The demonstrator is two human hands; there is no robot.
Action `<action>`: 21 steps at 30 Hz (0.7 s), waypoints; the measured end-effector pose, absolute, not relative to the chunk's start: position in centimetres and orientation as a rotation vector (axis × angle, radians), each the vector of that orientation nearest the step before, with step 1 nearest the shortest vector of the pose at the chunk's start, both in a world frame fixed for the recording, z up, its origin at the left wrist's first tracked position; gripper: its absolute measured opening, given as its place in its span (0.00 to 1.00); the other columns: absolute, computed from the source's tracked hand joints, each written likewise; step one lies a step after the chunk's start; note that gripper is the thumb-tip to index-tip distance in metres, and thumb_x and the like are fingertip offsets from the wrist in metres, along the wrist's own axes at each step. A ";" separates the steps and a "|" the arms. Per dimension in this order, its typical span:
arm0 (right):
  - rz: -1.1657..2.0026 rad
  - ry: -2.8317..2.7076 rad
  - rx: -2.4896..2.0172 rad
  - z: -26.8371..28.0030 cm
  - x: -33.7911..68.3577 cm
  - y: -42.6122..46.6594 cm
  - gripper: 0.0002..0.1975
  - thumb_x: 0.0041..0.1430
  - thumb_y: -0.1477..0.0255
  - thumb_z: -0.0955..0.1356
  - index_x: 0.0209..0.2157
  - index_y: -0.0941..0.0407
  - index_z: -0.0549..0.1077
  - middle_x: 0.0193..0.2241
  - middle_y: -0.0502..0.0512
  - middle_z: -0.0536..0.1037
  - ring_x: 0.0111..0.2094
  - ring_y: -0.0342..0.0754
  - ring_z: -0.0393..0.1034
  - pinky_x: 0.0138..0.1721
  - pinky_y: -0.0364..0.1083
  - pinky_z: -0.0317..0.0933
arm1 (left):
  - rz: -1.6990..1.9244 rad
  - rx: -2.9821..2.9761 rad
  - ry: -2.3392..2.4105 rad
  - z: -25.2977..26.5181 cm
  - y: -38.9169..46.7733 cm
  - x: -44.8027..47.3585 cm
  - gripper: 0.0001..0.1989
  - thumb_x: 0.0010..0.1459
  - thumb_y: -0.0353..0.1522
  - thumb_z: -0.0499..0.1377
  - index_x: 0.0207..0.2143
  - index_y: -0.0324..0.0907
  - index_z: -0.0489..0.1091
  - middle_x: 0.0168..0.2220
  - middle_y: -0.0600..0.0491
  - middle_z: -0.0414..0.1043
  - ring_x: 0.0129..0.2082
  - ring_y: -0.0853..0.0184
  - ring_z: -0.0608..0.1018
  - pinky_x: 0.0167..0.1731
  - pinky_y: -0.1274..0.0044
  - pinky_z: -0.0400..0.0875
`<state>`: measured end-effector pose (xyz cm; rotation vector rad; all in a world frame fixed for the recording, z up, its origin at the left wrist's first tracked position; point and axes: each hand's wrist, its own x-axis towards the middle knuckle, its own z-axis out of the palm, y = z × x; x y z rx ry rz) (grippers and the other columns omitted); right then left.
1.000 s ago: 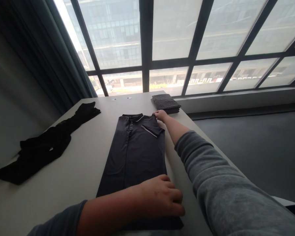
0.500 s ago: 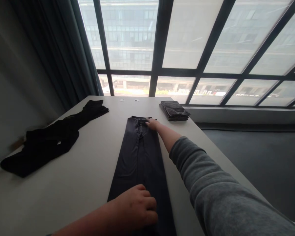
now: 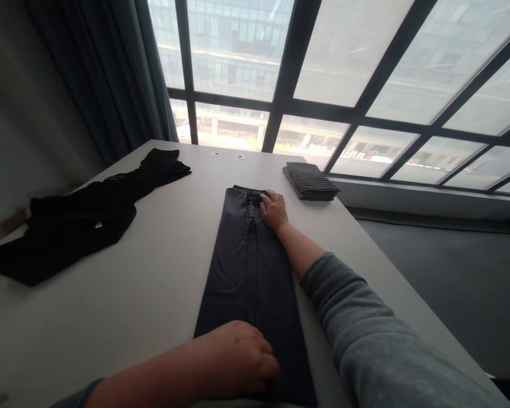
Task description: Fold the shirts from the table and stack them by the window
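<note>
Dark grey trousers [image 3: 233, 272] lie lengthwise on the white table, with the waistband at the far end and a row of several small round fasteners below it. My right hand [image 3: 274, 209] rests flat on the right side of the waistband, its fingers stretched out and holding nothing. Over the near part of the legs, my left hand [image 3: 238, 357] is closed, with fingers curled down on the fabric. Its fingertips are hidden under the hand.
A black garment [image 3: 85, 215] lies spread out along the left side of the white table [image 3: 165, 249]. At the far right edge sits a folded striped garment [image 3: 312, 180]. Beyond the table are a large window and a dark curtain [image 3: 106, 73].
My right hand has gone from pinching near the waistband to lying flatter on it. The left hand stays over the trouser legs, slightly lower. The camera view has tilted.
</note>
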<state>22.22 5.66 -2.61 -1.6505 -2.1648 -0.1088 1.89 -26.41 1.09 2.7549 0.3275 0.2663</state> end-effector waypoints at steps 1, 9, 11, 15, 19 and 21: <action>-0.107 -2.161 -1.598 -2.5 22.5 4.4 0.26 0.74 0.66 0.60 0.69 0.56 0.67 0.72 0.60 0.55 0.74 0.55 0.46 0.77 0.59 0.35 | 0.276 2.733 0.338 0.9 -26.4 1.8 0.10 0.62 0.39 0.69 0.41 0.44 0.77 0.33 0.58 0.80 0.34 0.66 0.81 0.36 0.74 0.73; 0.291 -2.705 -1.098 -2.3 25.2 -12.0 0.30 0.72 0.65 0.65 0.72 0.51 0.63 0.73 0.58 0.52 0.75 0.59 0.46 0.75 0.66 0.44 | 0.429 2.524 0.581 0.7 -25.2 1.2 0.06 0.68 0.35 0.61 0.43 0.46 0.78 0.39 0.56 0.83 0.38 0.67 0.83 0.39 0.78 0.72; 0.375 -2.796 -1.052 -2.0 25.4 -16.4 0.28 0.74 0.65 0.63 0.72 0.50 0.62 0.73 0.57 0.52 0.75 0.59 0.46 0.74 0.68 0.42 | 0.449 2.529 0.835 0.7 -24.4 0.8 0.07 0.68 0.33 0.60 0.41 0.45 0.78 0.37 0.55 0.82 0.38 0.65 0.83 0.41 0.76 0.72; 0.478 -2.893 -0.969 -1.4 25.5 -23.1 0.31 0.73 0.62 0.65 0.73 0.51 0.60 0.74 0.58 0.49 0.76 0.60 0.42 0.75 0.68 0.38 | 0.466 2.559 1.216 -0.4 -22.3 -0.4 0.12 0.68 0.33 0.58 0.49 0.43 0.77 0.50 0.48 0.80 0.53 0.58 0.79 0.56 0.68 0.72; 0.575 -2.909 -0.905 -0.8 26.0 -27.0 0.37 0.71 0.57 0.67 0.75 0.53 0.56 0.75 0.60 0.43 0.76 0.61 0.40 0.76 0.66 0.36 | 0.308 2.635 1.448 -2.6 -21.5 -0.9 0.30 0.69 0.38 0.56 0.69 0.38 0.63 0.72 0.42 0.59 0.72 0.50 0.61 0.70 0.57 0.59; 0.636 -2.897 -0.869 -0.6 26.6 -28.1 0.39 0.70 0.56 0.68 0.75 0.52 0.55 0.75 0.60 0.43 0.77 0.60 0.39 0.76 0.65 0.35 | 0.230 2.634 1.564 -3.6 -22.1 -0.7 0.31 0.71 0.40 0.53 0.72 0.38 0.59 0.74 0.43 0.53 0.74 0.49 0.57 0.71 0.54 0.56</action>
